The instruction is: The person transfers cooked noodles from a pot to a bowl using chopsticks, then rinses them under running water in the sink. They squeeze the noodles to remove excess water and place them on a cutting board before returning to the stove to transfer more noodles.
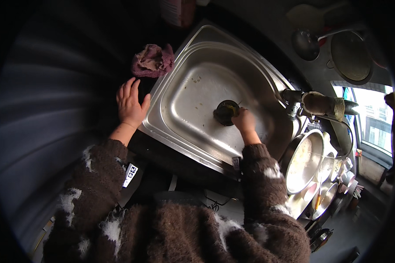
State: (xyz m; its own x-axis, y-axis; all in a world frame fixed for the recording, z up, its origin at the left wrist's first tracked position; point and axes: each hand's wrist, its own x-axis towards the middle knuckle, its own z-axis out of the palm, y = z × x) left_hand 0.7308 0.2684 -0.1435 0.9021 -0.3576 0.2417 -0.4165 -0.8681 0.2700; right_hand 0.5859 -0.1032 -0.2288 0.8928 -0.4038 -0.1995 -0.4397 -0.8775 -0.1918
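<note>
My left hand [130, 104] lies flat on the dark counter, left of the sink's rim, with its fingers spread and nothing in them. Just beyond it is a crumpled purple cloth [153, 60]. My right hand [244, 119] reaches down into the steel sink [193, 114], its fingers closed at the right edge of the dark round drain [224, 115]. Something yellowish-green shows in the drain by the fingertips, too small to name. What the fingers hold, if anything, is hidden. Small bits of scrap are scattered on the sink's bottom.
A faucet [292, 105] with a wrapped spout stands at the sink's right rim. Metal bowls [301, 162] and other dishes crowd the right side. A ladle [306, 45] and a strainer [352, 57] hang at the upper right, near a bright window [375, 116].
</note>
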